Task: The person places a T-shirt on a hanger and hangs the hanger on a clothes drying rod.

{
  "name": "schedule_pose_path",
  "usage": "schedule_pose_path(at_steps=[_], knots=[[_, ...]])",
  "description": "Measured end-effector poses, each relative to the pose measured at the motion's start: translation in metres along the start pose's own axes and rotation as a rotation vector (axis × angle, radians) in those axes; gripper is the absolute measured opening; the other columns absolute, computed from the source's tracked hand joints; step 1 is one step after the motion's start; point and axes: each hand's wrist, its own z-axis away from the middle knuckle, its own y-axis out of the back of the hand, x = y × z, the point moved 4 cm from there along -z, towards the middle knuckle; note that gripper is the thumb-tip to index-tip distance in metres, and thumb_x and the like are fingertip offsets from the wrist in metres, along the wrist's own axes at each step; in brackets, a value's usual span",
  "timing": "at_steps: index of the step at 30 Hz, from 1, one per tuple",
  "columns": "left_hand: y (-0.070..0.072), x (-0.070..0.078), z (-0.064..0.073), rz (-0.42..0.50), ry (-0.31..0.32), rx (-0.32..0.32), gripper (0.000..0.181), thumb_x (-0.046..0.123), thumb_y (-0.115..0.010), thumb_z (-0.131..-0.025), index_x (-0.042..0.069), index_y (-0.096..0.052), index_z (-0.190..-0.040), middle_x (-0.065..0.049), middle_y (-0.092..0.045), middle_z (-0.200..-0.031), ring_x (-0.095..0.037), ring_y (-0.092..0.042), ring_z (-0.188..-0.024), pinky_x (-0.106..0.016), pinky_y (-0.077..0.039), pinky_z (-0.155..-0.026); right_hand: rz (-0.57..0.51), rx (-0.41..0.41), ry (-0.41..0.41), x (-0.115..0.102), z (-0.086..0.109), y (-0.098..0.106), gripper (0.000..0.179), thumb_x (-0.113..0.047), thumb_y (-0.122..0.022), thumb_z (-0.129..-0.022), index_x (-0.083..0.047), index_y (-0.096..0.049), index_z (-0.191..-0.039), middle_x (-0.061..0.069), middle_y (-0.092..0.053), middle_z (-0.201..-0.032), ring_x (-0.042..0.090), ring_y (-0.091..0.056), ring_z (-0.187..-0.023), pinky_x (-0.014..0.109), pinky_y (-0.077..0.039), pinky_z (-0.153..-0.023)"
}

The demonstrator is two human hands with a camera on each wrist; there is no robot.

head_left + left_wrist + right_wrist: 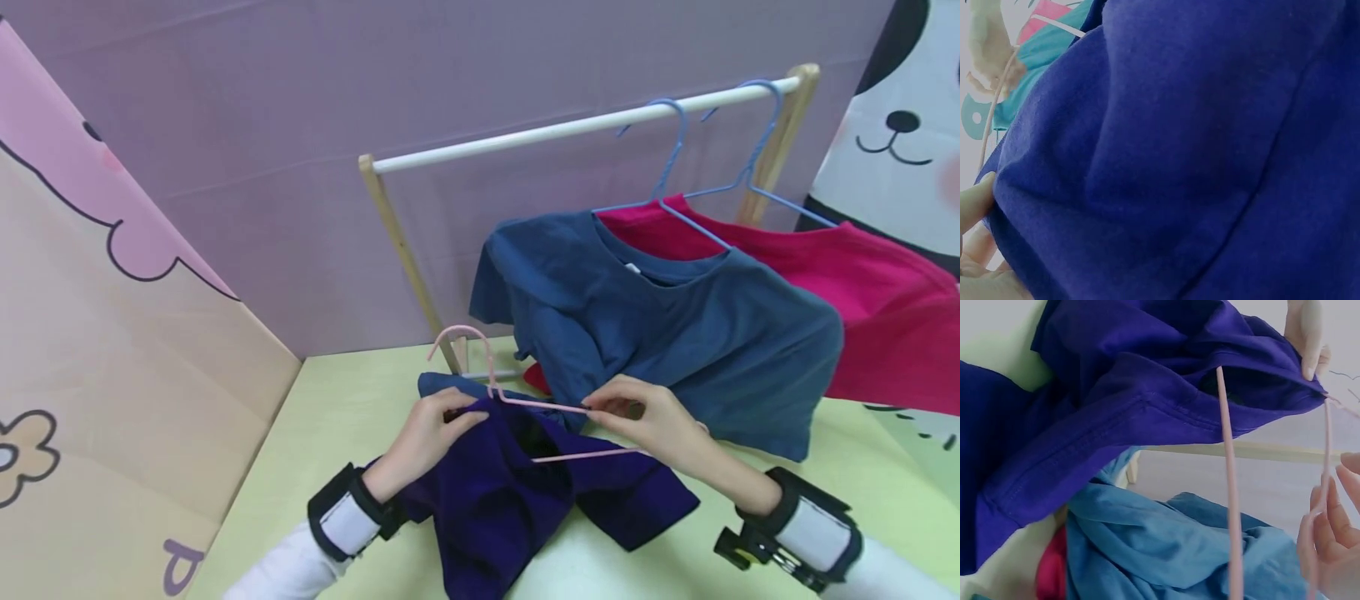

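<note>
A dark purple-blue shirt (502, 492) hangs from my left hand (431, 437), whose thumb and fingers pinch its neckline beside the pink hanger's neck. In the left wrist view the shirt cloth (1197, 137) fills most of the picture. My right hand (652, 417) pinches the upper arm of the pink hanger (543, 406). One end of the hanger sits inside the shirt's neck opening (1250, 387), and its hook points up and to the left. The hanger's lower bar (1229, 475) comes out of the neck opening toward the right hand.
Behind stands a small clothes rack with a white rail (525, 139). A blue-grey shirt (667, 333) and a crimson garment (900, 317) hang from it on blue hangers (663, 158). A printed panel (112, 375) stands on the left, above the pale green tabletop (322, 458).
</note>
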Motion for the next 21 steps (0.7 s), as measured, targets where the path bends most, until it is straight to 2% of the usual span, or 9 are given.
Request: schedule_pose_path(at_steps=[3, 5, 11, 14, 16, 18, 21], knots=[[0.001, -0.002, -0.001, -0.006, 0.013, 0.017, 0.006, 0.011, -0.063, -0.079, 0.010, -0.067, -0.084, -0.002, -0.061, -0.076, -0.010, -0.053, -0.070, -0.033, -0.049, -0.064, -0.002, 0.035, 0.027, -0.006, 0.001, 0.003, 0.016, -0.011, -0.067, -0.076, -0.019, -0.064, -0.089, -0.005, -0.061, -0.081, 0.008, -0.056, -0.071, 0.025, -0.051, -0.058], [0.002, -0.003, -0.002, -0.009, 0.021, 0.026, 0.006, 0.011, -0.064, -0.079, 0.010, -0.067, -0.084, -0.001, -0.061, -0.075, -0.009, -0.052, -0.069, -0.033, -0.048, -0.062, -0.031, 0.030, 0.045, -0.010, 0.003, 0.002, 0.018, -0.008, -0.066, -0.076, -0.019, -0.064, -0.090, -0.004, -0.062, -0.083, 0.008, -0.056, -0.072, 0.025, -0.051, -0.058], [0.005, -0.005, -0.002, -0.017, 0.032, 0.048, 0.006, 0.012, -0.064, -0.079, 0.010, -0.066, -0.083, 0.000, -0.060, -0.075, -0.010, -0.052, -0.069, -0.034, -0.048, -0.062, -0.119, -0.066, 0.213, -0.015, 0.011, -0.020, 0.023, 0.000, -0.066, -0.073, -0.015, -0.063, -0.090, 0.001, -0.062, -0.081, 0.009, -0.054, -0.069, 0.025, -0.049, -0.054], [0.006, -0.005, -0.003, -0.019, 0.040, 0.045, 0.005, 0.012, -0.064, -0.079, 0.011, -0.066, -0.083, 0.000, -0.060, -0.075, -0.010, -0.052, -0.069, -0.034, -0.048, -0.062, -0.107, -0.125, 0.241, -0.013, 0.017, -0.036, 0.020, -0.002, -0.066, -0.075, -0.014, -0.062, -0.091, 0.001, -0.061, -0.080, 0.006, -0.053, -0.066, 0.025, -0.048, -0.051], [0.006, -0.005, -0.002, -0.019, 0.045, 0.044, 0.005, 0.013, -0.064, -0.079, 0.011, -0.066, -0.083, 0.000, -0.060, -0.075, -0.010, -0.051, -0.068, -0.034, -0.048, -0.062, -0.053, -0.161, 0.240, -0.010, 0.021, -0.046, 0.019, -0.004, -0.065, -0.076, -0.014, -0.062, -0.092, 0.000, -0.060, -0.082, 0.003, -0.052, -0.065, 0.024, -0.048, -0.050], [0.006, -0.005, -0.002, -0.016, 0.050, 0.043, 0.005, 0.012, -0.064, -0.079, 0.011, -0.066, -0.083, 0.001, -0.060, -0.075, -0.010, -0.051, -0.069, -0.034, -0.048, -0.062, 0.044, -0.186, 0.254, -0.007, 0.024, -0.055, 0.019, -0.005, -0.065, -0.076, -0.013, -0.061, -0.093, -0.002, -0.060, -0.085, 0.002, -0.051, -0.066, 0.022, -0.048, -0.052], [0.007, -0.006, -0.002, -0.010, 0.047, 0.045, 0.005, 0.013, -0.064, -0.079, 0.011, -0.066, -0.084, 0.001, -0.060, -0.075, -0.010, -0.052, -0.069, -0.034, -0.048, -0.063, 0.219, -0.183, 0.351, -0.003, 0.030, -0.067, 0.023, -0.006, -0.068, -0.072, -0.013, -0.061, -0.093, -0.003, -0.059, -0.089, 0.003, -0.054, -0.071, 0.021, -0.049, -0.056]])
